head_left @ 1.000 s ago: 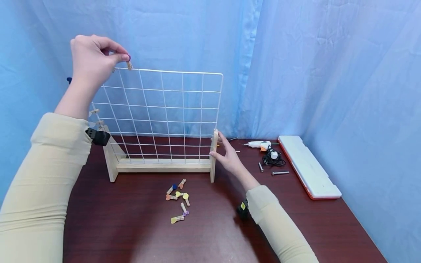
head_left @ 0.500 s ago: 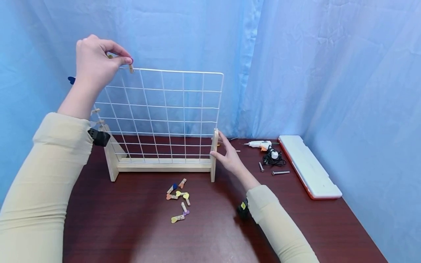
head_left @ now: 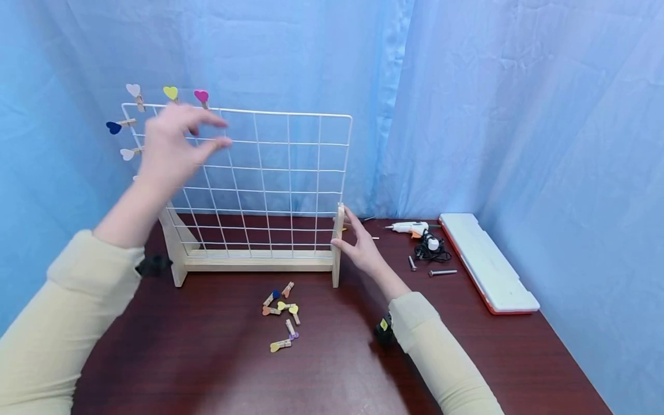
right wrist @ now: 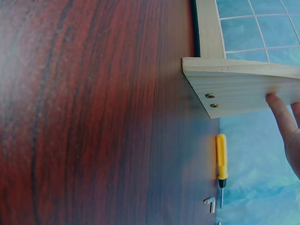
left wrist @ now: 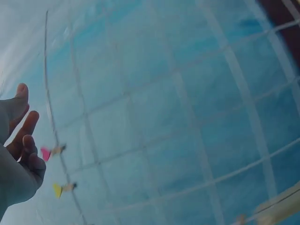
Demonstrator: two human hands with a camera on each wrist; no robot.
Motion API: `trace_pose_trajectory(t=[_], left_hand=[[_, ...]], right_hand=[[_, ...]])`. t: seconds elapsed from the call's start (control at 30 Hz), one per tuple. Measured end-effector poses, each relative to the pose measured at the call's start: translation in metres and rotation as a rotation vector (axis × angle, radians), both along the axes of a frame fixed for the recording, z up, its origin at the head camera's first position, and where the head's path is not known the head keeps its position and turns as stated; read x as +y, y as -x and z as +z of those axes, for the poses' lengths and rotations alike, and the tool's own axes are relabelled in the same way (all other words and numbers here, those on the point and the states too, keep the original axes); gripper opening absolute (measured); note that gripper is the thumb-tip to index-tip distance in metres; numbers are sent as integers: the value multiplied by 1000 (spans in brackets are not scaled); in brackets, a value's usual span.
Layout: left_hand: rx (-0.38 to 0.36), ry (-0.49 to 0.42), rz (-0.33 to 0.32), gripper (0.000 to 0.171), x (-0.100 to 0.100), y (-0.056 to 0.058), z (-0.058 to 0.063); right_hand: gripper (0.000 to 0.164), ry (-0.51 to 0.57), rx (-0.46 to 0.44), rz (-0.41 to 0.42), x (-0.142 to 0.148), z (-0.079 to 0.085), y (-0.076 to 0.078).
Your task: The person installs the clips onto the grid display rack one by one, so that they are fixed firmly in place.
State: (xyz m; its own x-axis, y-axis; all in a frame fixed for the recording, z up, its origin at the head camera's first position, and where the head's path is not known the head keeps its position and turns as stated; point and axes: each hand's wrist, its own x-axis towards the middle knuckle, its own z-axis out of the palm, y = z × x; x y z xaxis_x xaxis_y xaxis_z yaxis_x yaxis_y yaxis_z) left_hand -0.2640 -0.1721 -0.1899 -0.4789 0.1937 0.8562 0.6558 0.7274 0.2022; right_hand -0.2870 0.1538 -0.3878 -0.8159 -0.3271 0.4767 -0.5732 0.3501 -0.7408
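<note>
In the head view, my left hand [head_left: 176, 138] is slightly blurred in front of a white wire grid [head_left: 287, 142], thumb and fingers apart and holding nothing. Above it, a pink heart clothespin [head_left: 201, 96], a yellow heart clothespin [head_left: 170, 93] and a white heart clothespin [head_left: 134, 90] stand clipped along the top wire. A dark blue heart clothespin [head_left: 114, 127] sticks out at the left edge, with a white one below. My right hand [head_left: 360, 248] touches the grid's right wooden upright [head_left: 336, 248] with extended fingers; a fingertip meets its outer face in the right wrist view.
Several loose heart clothespins [head_left: 280, 344] lie on the dark red table [head_left: 332, 380] before the stand. At right are a glue gun [head_left: 408, 227], a bolt [head_left: 442, 272] and a white case [head_left: 487, 265]. Behind the upright lies a yellow screwdriver [right wrist: 221, 157].
My left hand has let go of the pink heart clothespin, which stays clipped on the top wire. The hand has moved down and opened its fingers. My right hand has kept still.
</note>
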Motion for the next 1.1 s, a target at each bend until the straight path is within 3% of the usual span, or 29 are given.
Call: trace_pose_trajectory(t=[0.07, 0.2, 0.37, 0.47, 0.57, 0.7, 0.8, 0.93, 1.1], left_hand=[[-71, 34, -49, 27, 8, -7, -23], [-267, 90, -91, 28, 19, -12, -82], [-494, 146, -109, 28, 29, -9, -156], [-587, 158, -136, 25, 33, -5, -190], [-667, 174, -199, 23, 35, -4, -216], [-756, 234, -284, 20, 37, -4, -242], [-795, 282, -293, 15, 39, -5, -254], [-822, 307, -269, 10, 42, -8, -261], [-838, 318, -273, 9, 42, -7, -261]], right_hand=[[75, 5, -2, 1, 0, 0, 0], [75, 13, -4, 12, 0, -1, 1], [75, 12, -6, 10, -1, -1, 2], [75, 19, -5, 16, -2, -1, 2], [75, 24, -7, 21, -2, -1, 1], [76, 19, -10, 15, -3, -1, 0], [76, 12, -8, 5, -3, 0, 0], [76, 9, -18, 0, -2, 1, 0], [76, 12, -26, 6, -1, 0, 0]])
